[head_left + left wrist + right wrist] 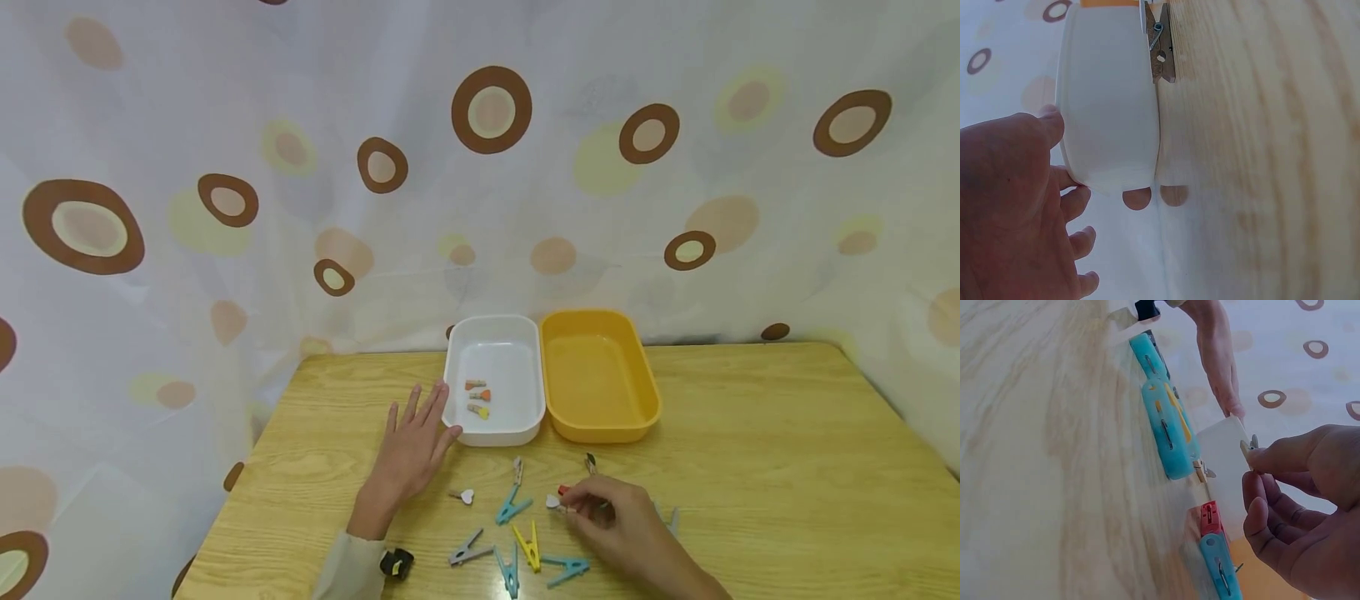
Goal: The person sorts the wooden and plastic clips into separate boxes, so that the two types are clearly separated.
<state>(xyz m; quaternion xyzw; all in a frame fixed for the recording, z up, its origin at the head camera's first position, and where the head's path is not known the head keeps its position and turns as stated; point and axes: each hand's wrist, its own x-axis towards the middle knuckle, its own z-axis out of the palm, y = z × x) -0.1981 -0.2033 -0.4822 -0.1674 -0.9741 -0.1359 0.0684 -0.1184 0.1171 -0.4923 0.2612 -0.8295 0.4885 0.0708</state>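
Three small pegs (477, 397) lie in your white tub (525, 417) (yellow tub (633, 417) bare); left hand (415, 446) flat against it, right hand (611, 517) pinching a wooden peg (555, 502).

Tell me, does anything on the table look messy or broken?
Nothing looks broken or spilled. Plastic clothespins lie scattered on the wooden table, some small wooden clips sit in the white plastic tray, and the yellow plastic tray holds nothing visible.

A staged recording corner: a wooden table (750, 433) closed in on all sides by a circle-patterned curtain (225, 167).
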